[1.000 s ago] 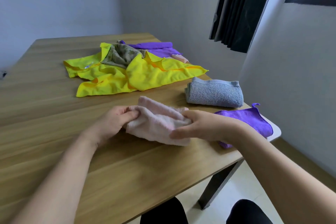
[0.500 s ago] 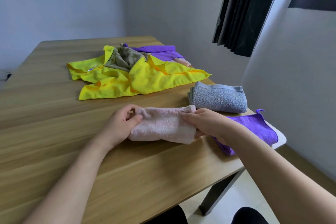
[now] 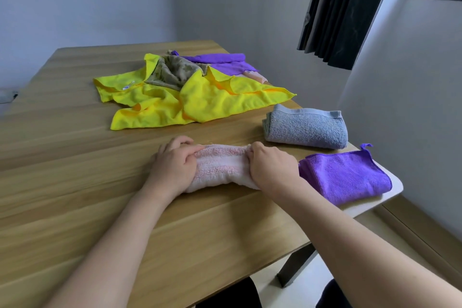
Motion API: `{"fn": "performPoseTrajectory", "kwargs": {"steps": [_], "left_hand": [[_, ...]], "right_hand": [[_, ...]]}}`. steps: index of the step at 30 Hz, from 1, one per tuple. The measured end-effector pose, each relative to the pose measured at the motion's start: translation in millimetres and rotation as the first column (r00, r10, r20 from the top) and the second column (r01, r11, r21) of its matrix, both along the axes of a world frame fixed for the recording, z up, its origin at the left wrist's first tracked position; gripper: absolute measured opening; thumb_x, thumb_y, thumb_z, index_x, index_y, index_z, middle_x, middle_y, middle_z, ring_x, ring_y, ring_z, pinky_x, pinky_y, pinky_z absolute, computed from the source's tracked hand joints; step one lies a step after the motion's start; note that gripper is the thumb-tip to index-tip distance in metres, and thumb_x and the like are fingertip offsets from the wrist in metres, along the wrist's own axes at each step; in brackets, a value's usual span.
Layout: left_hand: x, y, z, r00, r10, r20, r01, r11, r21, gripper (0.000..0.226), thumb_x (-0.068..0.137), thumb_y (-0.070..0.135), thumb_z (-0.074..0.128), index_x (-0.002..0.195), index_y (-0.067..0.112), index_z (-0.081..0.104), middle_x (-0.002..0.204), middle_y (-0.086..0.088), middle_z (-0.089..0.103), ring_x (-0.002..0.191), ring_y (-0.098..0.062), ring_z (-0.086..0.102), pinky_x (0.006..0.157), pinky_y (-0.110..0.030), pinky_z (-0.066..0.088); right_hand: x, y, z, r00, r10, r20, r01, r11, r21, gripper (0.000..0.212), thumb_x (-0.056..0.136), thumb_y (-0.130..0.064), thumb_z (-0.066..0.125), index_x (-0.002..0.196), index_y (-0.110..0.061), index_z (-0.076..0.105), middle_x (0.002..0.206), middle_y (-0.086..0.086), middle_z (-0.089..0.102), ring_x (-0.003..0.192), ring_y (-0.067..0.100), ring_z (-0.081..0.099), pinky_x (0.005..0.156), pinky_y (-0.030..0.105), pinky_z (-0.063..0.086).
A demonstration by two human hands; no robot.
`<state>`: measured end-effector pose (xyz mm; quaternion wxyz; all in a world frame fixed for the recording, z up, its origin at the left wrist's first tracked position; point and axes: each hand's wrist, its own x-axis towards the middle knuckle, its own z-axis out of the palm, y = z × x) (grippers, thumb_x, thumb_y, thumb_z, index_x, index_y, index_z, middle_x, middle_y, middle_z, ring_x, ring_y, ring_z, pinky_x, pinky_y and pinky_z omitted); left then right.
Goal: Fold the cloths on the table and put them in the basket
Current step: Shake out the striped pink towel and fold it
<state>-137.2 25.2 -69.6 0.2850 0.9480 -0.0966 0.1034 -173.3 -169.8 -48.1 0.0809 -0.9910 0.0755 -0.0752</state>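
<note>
A big wooden table (image 3: 75, 182) fills most of the view. Its top is smooth, with long pale brown stripes in the grain, and the near right corner is rounded.

Far back on the table lies a heap of loose cloths. The biggest is a bright yellow cloth (image 3: 200, 105), thin and soft, spread out flat with wrinkles and turned-up corners. On top of it sits a crumpled brown patterned cloth (image 3: 175, 71). Behind that is a smooth unfolded purple cloth (image 3: 225, 62), and a bit of a peach cloth (image 3: 257, 77) peeks out at its right edge.

Nearer, on the right, a grey towel (image 3: 307, 130) lies folded into a thick, fuzzy block with a flat band along one edge. Just in front of it, at the table corner, is a folded purple cloth (image 3: 345, 177), a soft square with a small loop at its far corner.

The pink towel (image 3: 222, 167) is on the table near the front edge, between the two hands. It is fluffy, with faint stripes, and folded into a long puffy shape.

The left hand (image 3: 175, 165) grips the left end of the pink towel, fingers curled over it. The right hand (image 3: 272, 170) grips the right end the same way, knuckles up. The right hand sits just beside the folded purple cloth.
</note>
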Motion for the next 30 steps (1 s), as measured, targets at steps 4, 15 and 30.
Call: {"fn": "performPoseTrajectory", "kwargs": {"steps": [4,15,30], "left_hand": [[-1.2,0.8,-0.3,0.996,-0.039,-0.076,0.047,0.994,0.096,0.061,0.070,0.069,0.030,0.112,0.038,0.062,0.126,0.016,0.052,0.123,-0.019,0.038,0.100,-0.035,0.024],[-44.9,-17.1,3.0,0.971,-0.176,-0.162,0.212,0.946,0.243,0.059,0.059,0.078,0.019,0.093,0.035,0.040,0.112,0.012,0.044,0.110,-0.015,0.034,0.085,-0.032,0.022],[-72.5,-47.3,15.2,0.972,-0.174,-0.159,0.207,0.953,0.220,0.048,0.071,0.073,0.033,0.100,0.037,0.045,0.115,0.013,0.042,0.115,-0.014,0.036,0.091,-0.032,0.022]], "right_hand": [[2.8,-2.0,3.4,0.996,0.074,0.044,-0.072,0.997,-0.030,0.024,0.095,-0.018,0.038,0.118,-0.014,0.045,0.120,0.009,0.050,0.113,0.032,0.051,0.080,0.038,0.039],[-9.7,-43.2,41.8,0.928,0.319,-0.195,-0.357,0.910,-0.209,0.013,0.089,-0.032,0.053,0.094,-0.031,0.065,0.106,-0.007,0.067,0.106,0.021,0.056,0.090,0.036,0.026],[-18.7,-92.8,57.4,0.941,0.338,-0.007,-0.338,0.941,0.016,0.036,0.089,-0.034,0.054,0.125,-0.032,0.055,0.136,-0.004,0.050,0.127,0.021,0.044,0.104,0.039,0.027]]}}
